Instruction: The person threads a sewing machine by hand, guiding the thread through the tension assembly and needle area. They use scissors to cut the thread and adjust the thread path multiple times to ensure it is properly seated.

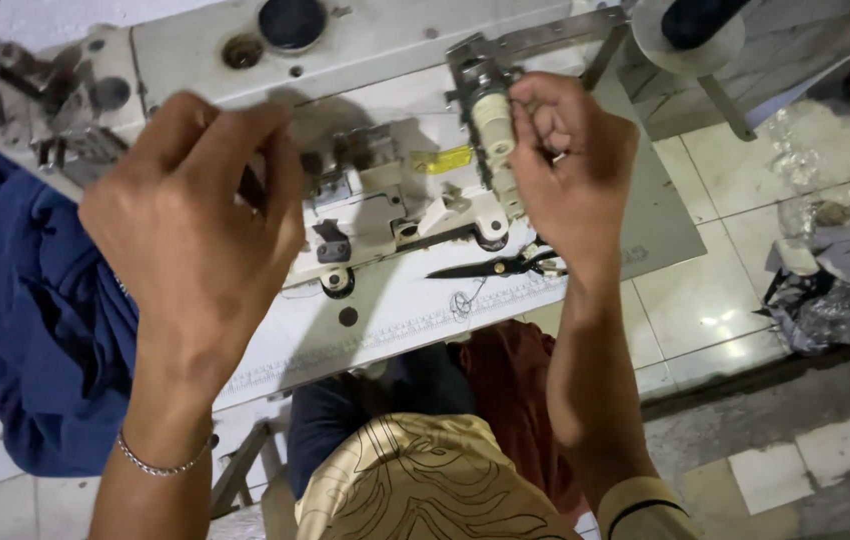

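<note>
Head view looks straight down on a white industrial sewing machine (pixel 375 190) standing on a pale work table (pixel 505 310). Right hand (pixel 570 170) is raised to the machine's front, its fingers curled and pinched on a small cream plastic cylinder, a bobbin-like spool (pixel 493 130), seated on the metal winder bracket there. Left hand (pixel 195 220) hovers over the middle of the machine with fingers bent together toward the thread guides; whether it pinches a thread I cannot tell, since the fingertips are hidden behind the knuckles. A thin silver chain bracelet (pixel 160 465) circles that wrist.

Judging by how things lie, the work is at the setting-up stage: the spool sits on its bracket, yet no cloth lies under the needle end, and dark blue fabric (pixel 35 320) is bunched at the table's left edge. Black-handled scissors (pixel 500 266) rest on the table just below the right hand. No container shows; crumpled clear plastic wrapping (pixel 835 270) lies on the tiled floor.
</note>
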